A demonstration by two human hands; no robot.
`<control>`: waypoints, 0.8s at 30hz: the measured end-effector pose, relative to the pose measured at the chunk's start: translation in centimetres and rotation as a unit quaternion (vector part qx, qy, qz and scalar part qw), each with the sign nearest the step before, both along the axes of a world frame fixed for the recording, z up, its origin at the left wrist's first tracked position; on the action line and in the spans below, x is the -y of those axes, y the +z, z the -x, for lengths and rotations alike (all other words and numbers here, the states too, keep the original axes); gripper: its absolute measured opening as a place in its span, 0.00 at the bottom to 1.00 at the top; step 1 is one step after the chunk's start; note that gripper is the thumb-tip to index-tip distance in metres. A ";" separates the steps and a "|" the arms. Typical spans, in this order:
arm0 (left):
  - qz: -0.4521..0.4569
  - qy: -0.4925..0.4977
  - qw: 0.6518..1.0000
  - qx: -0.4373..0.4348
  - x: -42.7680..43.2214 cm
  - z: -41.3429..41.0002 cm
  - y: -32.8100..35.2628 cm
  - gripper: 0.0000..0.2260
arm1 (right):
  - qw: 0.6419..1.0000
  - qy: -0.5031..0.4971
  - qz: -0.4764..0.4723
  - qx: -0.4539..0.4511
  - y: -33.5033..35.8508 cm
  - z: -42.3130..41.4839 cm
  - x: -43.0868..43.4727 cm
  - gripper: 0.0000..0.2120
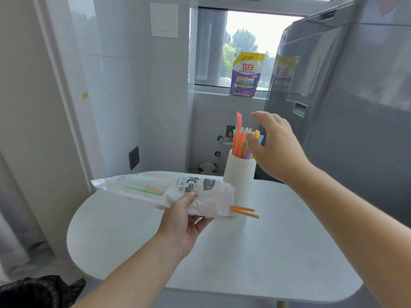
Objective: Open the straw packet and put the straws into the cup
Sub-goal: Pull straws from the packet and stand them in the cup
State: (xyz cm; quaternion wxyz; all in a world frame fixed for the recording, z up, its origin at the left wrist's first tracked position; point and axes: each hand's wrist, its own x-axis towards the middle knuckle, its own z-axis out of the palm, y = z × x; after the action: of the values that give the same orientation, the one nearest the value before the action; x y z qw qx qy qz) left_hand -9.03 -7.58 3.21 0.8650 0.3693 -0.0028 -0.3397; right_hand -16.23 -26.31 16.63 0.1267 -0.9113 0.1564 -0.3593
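A white ribbed cup [240, 185] stands upright on the white table [244, 252] and holds several coloured straws [241, 138]; one pink straw sticks up higher than the rest. My right hand [274, 147] hovers at the straw tops with fingers spread, holding nothing. My left hand [184, 221] grips the clear straw packet [155, 190] from below, held roughly level just left of the cup. Two orange straws [244, 212] poke out of the packet's open right end, and a green and an orange one show inside.
A grey fridge [344, 96] stands close on the right. A purple detergent pouch [246, 74] sits on the window sill behind. Tiled wall lies on the left. A black plastic bag [37, 292] is at the lower left, below the table's rounded edge.
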 end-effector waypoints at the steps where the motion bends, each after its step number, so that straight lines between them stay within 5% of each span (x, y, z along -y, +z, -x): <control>1: 0.001 0.000 1.000 0.001 0.0 0.0 0.0 0.12 | 1.000 0.006 -0.010 0.009 -0.4 0.6 -0.5 0.20; 8: -0.008 0.003 1.000 0.008 -0.2 0.1 0.2 0.13 | 0.976 -0.022 -0.213 0.035 -6.9 5.0 -3.0 0.09; 13: -0.016 0.022 0.999 0.040 -0.1 0.3 0.4 0.12 | 0.826 -0.016 -0.562 -0.050 -9.7 6.1 -4.3 0.12; 18: -0.041 0.025 0.991 0.129 0.0 0.9 0.8 0.14 | 0.744 0.042 -0.666 -0.028 -11.0 6.0 -4.8 0.15; 24: -0.037 0.034 0.982 0.180 -0.1 1.0 1.2 0.17 | 0.683 0.097 -0.723 0.043 -11.0 6.7 -4.2 0.06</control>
State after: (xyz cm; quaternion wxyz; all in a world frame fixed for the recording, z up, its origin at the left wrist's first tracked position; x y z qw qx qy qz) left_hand -10.05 -7.51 4.38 0.8470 0.4565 -0.1334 -0.2377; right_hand -22.97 -22.08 5.61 0.7869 -0.5301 0.2730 -0.1591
